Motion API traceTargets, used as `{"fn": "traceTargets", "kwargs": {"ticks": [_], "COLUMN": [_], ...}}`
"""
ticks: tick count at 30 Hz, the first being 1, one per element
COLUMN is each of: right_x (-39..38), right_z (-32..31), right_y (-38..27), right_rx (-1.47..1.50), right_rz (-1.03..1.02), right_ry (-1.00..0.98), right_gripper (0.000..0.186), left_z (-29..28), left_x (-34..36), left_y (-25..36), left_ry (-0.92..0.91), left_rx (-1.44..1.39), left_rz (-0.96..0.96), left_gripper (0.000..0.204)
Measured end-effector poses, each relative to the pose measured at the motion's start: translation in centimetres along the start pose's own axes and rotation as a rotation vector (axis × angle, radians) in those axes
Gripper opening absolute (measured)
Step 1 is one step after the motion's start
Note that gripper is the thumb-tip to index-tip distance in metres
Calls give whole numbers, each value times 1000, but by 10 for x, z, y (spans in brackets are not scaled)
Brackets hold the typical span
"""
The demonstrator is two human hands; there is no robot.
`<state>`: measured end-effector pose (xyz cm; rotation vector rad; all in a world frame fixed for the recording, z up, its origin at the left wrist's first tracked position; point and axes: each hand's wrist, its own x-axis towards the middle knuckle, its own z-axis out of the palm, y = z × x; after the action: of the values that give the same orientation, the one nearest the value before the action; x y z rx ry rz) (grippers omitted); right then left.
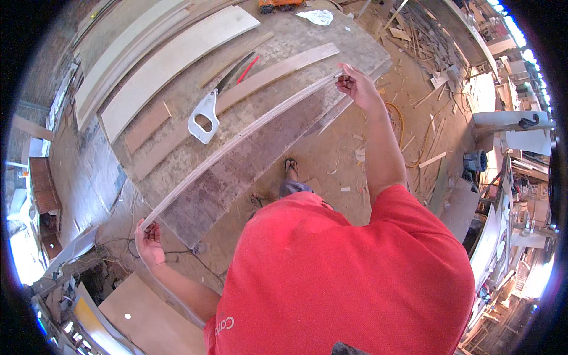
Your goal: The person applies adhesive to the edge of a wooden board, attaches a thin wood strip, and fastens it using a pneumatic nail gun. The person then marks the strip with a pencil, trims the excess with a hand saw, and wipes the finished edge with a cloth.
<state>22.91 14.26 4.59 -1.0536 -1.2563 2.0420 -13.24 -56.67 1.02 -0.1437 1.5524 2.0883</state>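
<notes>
A long, thin wooden strip [236,141] spans the near side of the worktable, held at its two ends. My left hand [150,244] is closed round its lower left end, just past the table corner. At the upper right end, my right hand [355,84] pinches the strip between curled fingers. Whether it is one piece or more laid together, I cannot tell. Beyond the strip lies a hand saw [205,121] with a white handle and dark blade, touching a narrow plank [278,71]. A slim red tool or marker [247,70] rests beside the blade.
Wide pale boards [177,66] lie along the table's far left, with a short brown piece [148,126] nearer. The worn worktable [198,222] has a crumpled white cloth [316,17] at its far end. Wood scraps and an orange hose [400,127] litter the floor on the right.
</notes>
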Motion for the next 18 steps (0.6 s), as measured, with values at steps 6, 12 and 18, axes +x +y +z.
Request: {"fn": "traceTargets", "kwargs": {"ticks": [6,12,18], "right_x": [17,26,33], "right_z": [-1,4,2], "right_y": [2,9,13], "right_rx": [11,-22,-96], "right_rz": [17,18,30], "right_ry": [44,122,135], "right_gripper": [36,41,41], "left_z": [4,20,27], "left_x": [7,2,-1], "left_y": [-2,-1,-6], "left_ry": [60,96,109], "left_rx": [-124,-136,-158], "left_rz": [5,75,105], "left_gripper": [53,56,55]}}
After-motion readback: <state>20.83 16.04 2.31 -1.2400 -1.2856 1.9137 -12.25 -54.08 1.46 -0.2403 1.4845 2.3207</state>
